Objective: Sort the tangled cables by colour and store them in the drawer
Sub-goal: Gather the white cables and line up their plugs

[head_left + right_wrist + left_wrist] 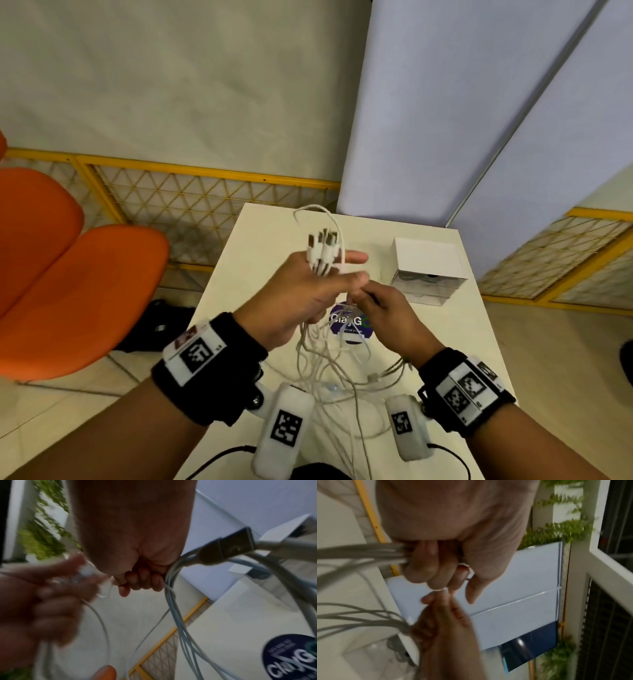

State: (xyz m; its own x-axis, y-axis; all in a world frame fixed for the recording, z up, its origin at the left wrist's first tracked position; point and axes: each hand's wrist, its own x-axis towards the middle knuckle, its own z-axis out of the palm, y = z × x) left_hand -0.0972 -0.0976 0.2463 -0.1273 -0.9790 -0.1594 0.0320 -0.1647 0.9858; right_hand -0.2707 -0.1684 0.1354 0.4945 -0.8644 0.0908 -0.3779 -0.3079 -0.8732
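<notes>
A tangle of white cables (329,363) hangs from both hands down to the white table (445,342). My left hand (308,291) is raised and grips several white plugs (322,253), which stick up between its fingers. In the left wrist view its fingers (428,568) curl round the cable strands (359,551). Just right of it, my right hand (380,305) holds more strands; its fingers (139,581) are curled round a cable bunch (173,595) beside a USB plug (226,547). The small clear drawer box (428,274) with a white top stands at the back right, something dark inside.
A round dark-blue sticker (349,325) lies on the table under the hands. Two orange chairs (68,274) stand at the left, with a black bag (154,325) on the floor. A yellow mesh fence (205,202) and a pale partition (445,120) close the back.
</notes>
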